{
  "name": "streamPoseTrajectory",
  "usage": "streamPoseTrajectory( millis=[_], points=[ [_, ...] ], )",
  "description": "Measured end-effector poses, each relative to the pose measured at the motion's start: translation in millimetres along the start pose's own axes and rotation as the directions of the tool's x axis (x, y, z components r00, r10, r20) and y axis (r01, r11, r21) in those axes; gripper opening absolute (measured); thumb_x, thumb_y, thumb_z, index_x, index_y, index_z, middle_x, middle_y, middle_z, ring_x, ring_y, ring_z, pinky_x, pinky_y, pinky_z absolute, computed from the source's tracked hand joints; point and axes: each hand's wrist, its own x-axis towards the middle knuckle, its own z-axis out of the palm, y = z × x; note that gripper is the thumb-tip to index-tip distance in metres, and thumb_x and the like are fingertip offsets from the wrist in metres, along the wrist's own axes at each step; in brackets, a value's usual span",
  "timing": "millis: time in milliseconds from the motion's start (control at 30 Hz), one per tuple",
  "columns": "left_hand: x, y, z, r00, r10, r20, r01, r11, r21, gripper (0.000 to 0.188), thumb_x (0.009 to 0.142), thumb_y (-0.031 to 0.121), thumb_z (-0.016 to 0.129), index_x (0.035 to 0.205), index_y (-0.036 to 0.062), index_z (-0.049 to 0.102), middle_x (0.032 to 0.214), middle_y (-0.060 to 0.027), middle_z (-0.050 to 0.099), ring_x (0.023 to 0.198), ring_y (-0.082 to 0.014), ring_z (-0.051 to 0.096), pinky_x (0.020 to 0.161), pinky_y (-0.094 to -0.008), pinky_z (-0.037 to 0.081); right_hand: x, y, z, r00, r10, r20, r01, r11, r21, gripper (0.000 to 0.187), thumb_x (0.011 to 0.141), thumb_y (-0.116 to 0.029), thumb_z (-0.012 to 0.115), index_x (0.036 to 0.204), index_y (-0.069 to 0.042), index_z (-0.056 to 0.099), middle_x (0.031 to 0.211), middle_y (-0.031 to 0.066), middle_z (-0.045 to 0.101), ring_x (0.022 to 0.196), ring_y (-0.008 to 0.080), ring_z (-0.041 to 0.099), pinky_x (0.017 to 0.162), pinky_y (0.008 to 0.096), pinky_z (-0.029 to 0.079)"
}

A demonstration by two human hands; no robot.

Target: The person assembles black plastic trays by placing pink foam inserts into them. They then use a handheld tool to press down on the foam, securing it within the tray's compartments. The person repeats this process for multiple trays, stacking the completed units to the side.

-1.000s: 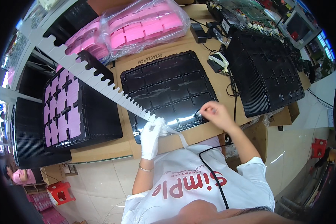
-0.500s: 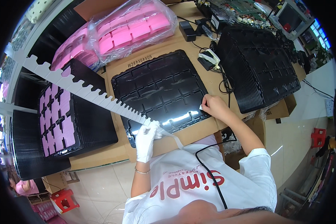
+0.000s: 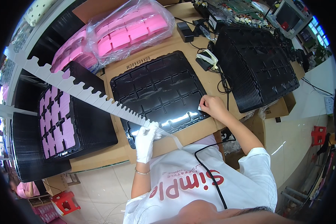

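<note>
A black plastic tray [image 3: 156, 87] with moulded compartments lies before me on flat cardboard. My left hand [image 3: 145, 143], in a white glove, is closed on a long white strip [image 3: 78, 89] with a notched edge. This strip slants up to the far left over the tray's corner, and a thin tail [image 3: 176, 141] of it hangs toward my lap. At the tray's right edge is my right hand [image 3: 215, 107], bare, thumb and forefinger pinched on a small white piece [image 3: 199, 108]. Whether that piece touches the tray, I cannot tell.
Stacked black trays stand on the left, with purple pieces [image 3: 58, 119] in the top one, and another black stack [image 3: 257, 67] on the right. Bagged pink foam [image 3: 130, 31] lies behind. Cables and a black adapter [image 3: 185, 31] sit at the back. A black cable [image 3: 209, 168] crosses my shirt.
The view has shifted very slightly. Both hands keep almost the same places, the left on the strip and the right pinching at the tray's right edge.
</note>
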Motion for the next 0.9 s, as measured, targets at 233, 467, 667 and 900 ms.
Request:
streamPoseTrajectory(
  millis=[233,467,667,900],
  points=[
    [0.5,5.1,0.6,1.000,-0.009,0.020,0.008,0.998,0.064,0.020,0.091,0.016,0.069,0.103,0.0006,0.064,0.091,-0.0062,0.068,0.067,-0.0086,0.062,0.064,-0.0220,0.051,-26.0,10.9,-20.3,0.987,0.059,0.150,-0.139,0.780,0.610,0.008,0.082,-0.008,0.073,0.081,-0.006,0.065,0.064,-0.0094,0.045,0.065,0.0013,0.042,0.059,0.0197,0.035],
    [-22.0,7.6,-15.3,0.998,0.032,0.049,-0.041,0.983,0.180,0.021,0.089,0.012,0.071,0.103,-0.0027,0.066,0.088,-0.0065,0.069,0.066,-0.0090,0.062,0.062,-0.0232,0.052,-180.6,94.6,-90.9,0.915,0.376,0.150,-0.392,0.730,0.561,0.007,0.082,-0.008,0.064,0.082,-0.006,0.058,0.077,-0.0026,0.057,0.072,0.0056,0.050,0.066,0.0221,0.041],
    [-40.7,4.0,-28.3,0.963,0.078,0.256,-0.201,0.845,0.496,0.019,0.086,0.015,0.075,0.094,-0.0003,0.068,0.081,-0.0035,0.067,0.063,-0.0067,0.058,0.056,-0.0230,0.047,-281.3,270.2,13.7,0.619,0.725,-0.302,-0.562,0.677,0.475,0.016,0.091,-0.013,0.057,0.100,-0.003,0.065,0.092,0.0058,0.066,0.090,0.0209,0.064,0.081,0.0316,0.050],
    [-33.0,8.6,-94.9,0.853,0.295,0.431,-0.490,0.738,0.465,0.036,0.094,0.036,0.061,0.098,0.0006,0.065,0.069,-0.0040,0.058,0.061,-0.0124,0.052,0.058,-0.0278,0.043,-224.0,135.5,-60.9,0.298,0.264,-0.917,-0.513,0.855,0.080,0.013,0.095,-0.013,0.058,0.095,-0.004,0.067,0.083,0.0070,0.063,0.073,0.0215,0.059,0.069,0.0333,0.048]
  ],
)
